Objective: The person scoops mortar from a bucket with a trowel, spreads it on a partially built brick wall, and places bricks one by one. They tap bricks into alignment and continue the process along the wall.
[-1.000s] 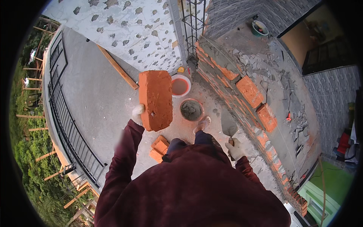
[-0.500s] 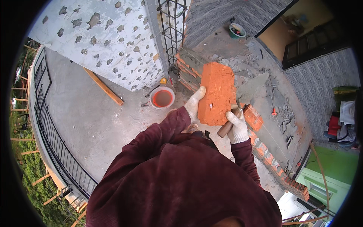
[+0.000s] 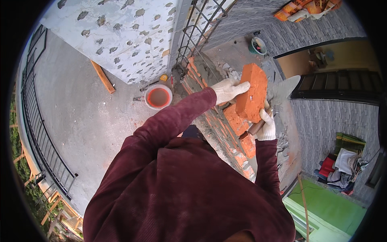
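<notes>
An orange brick [image 3: 253, 93] is raised in front of me, over a low brick wall [image 3: 213, 121]. My left hand [image 3: 229, 90], in a white knit glove, grips the brick from its left side, thumb across its face. In my right hand [image 3: 267, 126], also gloved, is a trowel by its brown handle [image 3: 255, 128]; those fingers also meet the brick's lower right edge. Beyond the brick, the trowel's grey blade [image 3: 285, 86] points up and to the right. More loose bricks [image 3: 235, 120] lie below the held one, beside the wall.
A pale bucket [image 3: 169, 97] with reddish contents stands left of the wall, near a yellow tape measure [image 3: 163, 77]. A wooden plank [image 3: 102, 76] lies on the floor. Steel rebar [image 3: 198, 34] rises at the wall's far end. Clothes [image 3: 342, 164] hang or lie at right.
The brick and both hands have moved right and now are over the wall. My view has turned right, and the brick has tilted. Both hands keep their hold.
</notes>
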The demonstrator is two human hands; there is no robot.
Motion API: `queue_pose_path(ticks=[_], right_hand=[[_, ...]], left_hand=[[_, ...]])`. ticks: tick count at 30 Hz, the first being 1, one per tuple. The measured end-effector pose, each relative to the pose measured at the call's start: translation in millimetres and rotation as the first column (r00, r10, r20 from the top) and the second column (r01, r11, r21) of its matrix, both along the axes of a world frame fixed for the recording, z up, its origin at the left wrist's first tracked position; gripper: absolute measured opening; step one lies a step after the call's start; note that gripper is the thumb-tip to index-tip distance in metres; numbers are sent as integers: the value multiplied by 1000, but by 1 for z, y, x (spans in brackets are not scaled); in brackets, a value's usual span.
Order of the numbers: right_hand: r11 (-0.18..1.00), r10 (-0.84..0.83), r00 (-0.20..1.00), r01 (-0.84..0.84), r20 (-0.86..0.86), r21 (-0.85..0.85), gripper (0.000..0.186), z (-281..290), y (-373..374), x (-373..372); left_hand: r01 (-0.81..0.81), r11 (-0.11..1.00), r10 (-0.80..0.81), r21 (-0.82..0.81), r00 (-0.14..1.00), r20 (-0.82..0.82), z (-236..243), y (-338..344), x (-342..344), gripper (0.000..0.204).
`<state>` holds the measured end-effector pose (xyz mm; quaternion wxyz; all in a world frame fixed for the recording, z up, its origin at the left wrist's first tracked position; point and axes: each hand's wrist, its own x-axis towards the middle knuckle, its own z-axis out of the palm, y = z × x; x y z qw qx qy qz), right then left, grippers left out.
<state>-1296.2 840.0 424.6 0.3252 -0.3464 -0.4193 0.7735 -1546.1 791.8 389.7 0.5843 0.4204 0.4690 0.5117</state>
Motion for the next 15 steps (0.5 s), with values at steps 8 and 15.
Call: queue_pose_path(ticks=[8, 15], right_hand=[[965, 223, 975, -220, 8, -142, 68, -74, 159, -34], [878, 469, 866, -437, 174, -195, 75, -146, 221, -78]], left_hand=[[-508, 610, 760, -608, 592, 267, -186, -51, -97, 46], [-373, 744, 637, -554, 645, 422, -202, 9, -38, 68]])
